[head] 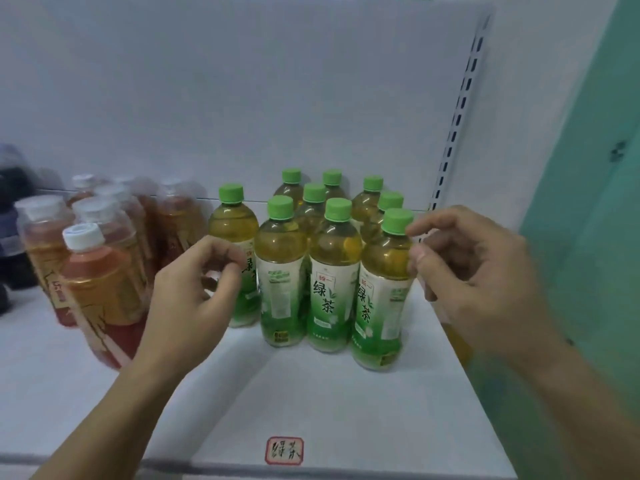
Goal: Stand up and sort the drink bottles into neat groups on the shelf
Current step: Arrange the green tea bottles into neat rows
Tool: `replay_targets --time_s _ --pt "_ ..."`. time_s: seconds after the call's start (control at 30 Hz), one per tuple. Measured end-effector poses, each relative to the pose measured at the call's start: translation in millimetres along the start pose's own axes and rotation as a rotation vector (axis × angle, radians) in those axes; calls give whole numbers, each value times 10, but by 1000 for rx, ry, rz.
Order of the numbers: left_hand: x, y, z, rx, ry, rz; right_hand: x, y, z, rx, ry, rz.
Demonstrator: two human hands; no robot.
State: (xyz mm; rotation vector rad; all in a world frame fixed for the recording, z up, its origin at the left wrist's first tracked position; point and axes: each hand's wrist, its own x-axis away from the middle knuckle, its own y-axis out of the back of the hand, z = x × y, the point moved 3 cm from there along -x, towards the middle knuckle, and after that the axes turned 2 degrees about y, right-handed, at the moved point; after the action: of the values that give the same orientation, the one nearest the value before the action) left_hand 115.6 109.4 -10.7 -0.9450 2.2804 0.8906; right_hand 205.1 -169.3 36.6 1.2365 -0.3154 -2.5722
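- Green-capped tea bottles (334, 268) stood upright in a tight block on the white shelf (311, 403), three across the front and more rows behind, reaching back toward the rear panel.
- One green-capped bottle (234, 237) stood just left of that block, slightly apart from the front row and set a little further back.
- Left of the green block, a cluster of white-capped reddish tea bottles (100, 289) stood upright too; the picture there was blurred, so their exact rows could not be told.
- Further left of the green block, dark bottles (10, 216) showed at the frame edge, too blurred to identify.
- The left hand (194, 289) hovered beside the stray green bottle, fingers curled toward the thumb and gripping nothing that could be seen.
- The right hand (467, 271) sat at the right side of the block, fingers loosely curled, thumb near the front-right bottle (384, 292); whether it touched could not be told.
- In front of the green block, a red-bordered label (284, 450) was stuck on the shelf edge.
- The step in hand looked like squaring up the green group, with sorting nearly finished.
- The next move probably called for nudging the stray bottle in against the block without toppling its neighbours.
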Motion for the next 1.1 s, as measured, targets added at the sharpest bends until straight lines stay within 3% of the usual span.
replay_targets --time_s 0.1,0.2,0.33,0.47,0.6,0.7,0.8,0.93,1.1 --pt "59 -120 -13 -4 30 -19 -17 54 -88 -52 9 -56" --pt "74 -115 82 -26 14 -184 58 48 -335 -56 -11 -223" --pt "-34 -164 263 182 173 -284 -112 41 -934 -145 -261 -392" --pt "-27 -414 420 446 475 -101 -81 -169 -1281 -364 -597 -146" --pt "16 -407 609 520 441 4 67 -462 -1363 -630 -554 197" --pt "57 -418 609 487 399 95 210 -523 -1442 -546 -439 432" --pt "62 -441 506 451 349 138 305 -570 -1492 -530 -536 453" --pt "36 -460 426 439 252 195 309 -639 -1448 -427 -480 508" --pt "12 -432 500 402 266 225 291 -720 -1423 -363 -479 535"
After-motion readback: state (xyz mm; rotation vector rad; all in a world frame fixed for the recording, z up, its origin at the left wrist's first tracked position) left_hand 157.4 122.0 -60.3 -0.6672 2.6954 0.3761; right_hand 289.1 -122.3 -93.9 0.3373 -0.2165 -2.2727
